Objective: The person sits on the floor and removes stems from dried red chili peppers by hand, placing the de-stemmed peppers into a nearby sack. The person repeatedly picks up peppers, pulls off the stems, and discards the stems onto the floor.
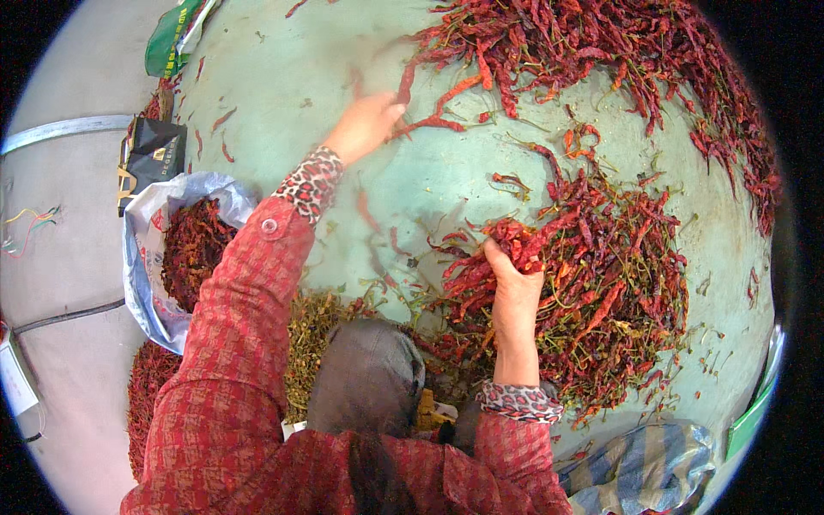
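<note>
My left hand (367, 125) reaches out over the pale green surface, its fingers closed on a dried red chili pepper (405, 84); motion blurs its edges. A forked orange-red chili (441, 119) lies against or just beside its fingertips; I cannot tell whether it is held too. Close to my body, my right hand (517, 290) grips a bunch of dried chilies (512, 238), thumb on top and fingers hidden beneath. That bunch rests at the left side of a near heap of chilies (618, 283) mixed with stems.
A large chili pile (579, 38) spreads across the far right. Left of me stand an open white woven sack (138, 257) of dark red chilies and a black paper bag (161, 148). Stems are heaped (315, 328) by my knee (367, 380). A striped woven sack (650, 463) lies at lower right.
</note>
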Tool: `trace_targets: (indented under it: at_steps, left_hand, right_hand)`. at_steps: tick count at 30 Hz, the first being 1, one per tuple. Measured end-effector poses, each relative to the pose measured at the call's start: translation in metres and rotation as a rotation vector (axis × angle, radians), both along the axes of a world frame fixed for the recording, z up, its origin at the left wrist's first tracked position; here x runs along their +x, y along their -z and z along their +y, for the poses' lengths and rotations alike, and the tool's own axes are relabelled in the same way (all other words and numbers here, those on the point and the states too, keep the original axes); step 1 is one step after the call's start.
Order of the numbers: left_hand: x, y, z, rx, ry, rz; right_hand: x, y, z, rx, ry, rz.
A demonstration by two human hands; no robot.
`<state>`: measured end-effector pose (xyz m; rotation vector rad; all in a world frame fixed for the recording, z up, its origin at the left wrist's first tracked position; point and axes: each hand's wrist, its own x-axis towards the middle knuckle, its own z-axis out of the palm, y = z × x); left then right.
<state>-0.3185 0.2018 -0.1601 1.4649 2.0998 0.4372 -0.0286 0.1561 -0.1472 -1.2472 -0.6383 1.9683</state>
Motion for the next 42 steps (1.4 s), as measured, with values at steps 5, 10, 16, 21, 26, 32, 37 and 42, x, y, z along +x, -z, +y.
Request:
trace_targets:
  at_steps: [5,10,16,21,26,32,37,42]
  left_hand:
    - [0.031,-0.028,-0.038,-0.027,0.121,0.156]
    - [0.118,-0.060,-0.083,-0.143,0.558,-0.013]
    - [0.135,-0.059,-0.096,0.023,0.391,-0.100]
    - [0.141,-0.035,-0.084,-0.010,-0.521,-0.764]
    - [0.118,0.001,-0.052,0.189,0.445,0.237]
    - [0.094,0.010,0.016,-0.044,0.261,0.523]
    - [0.076,-0.032,0.006,-0.014,-0.036,-0.003]
    - [0.088,-0.058,-0.030,0.165,-0.209,-0.804]
  right_hand:
    - [0.001,0.000,-0.002,0.019,0.004,0.039]
    - [0.000,-0.007,-0.007,0.086,-0.098,0.116]
    - [0.000,-0.013,-0.006,0.061,0.032,0.179]
    - [0.006,-0.019,0.003,-0.075,0.244,0.305]
    - [0.004,-0.014,-0.001,-0.122,0.108,0.365]
    - [0.003,-0.012,0.001,-0.068,0.099,0.221]
    - [0.005,-0.001,0.001,-0.021,0.078,0.151]
    - [0.006,-0.003,0.001,0.010,0.101,0.141]
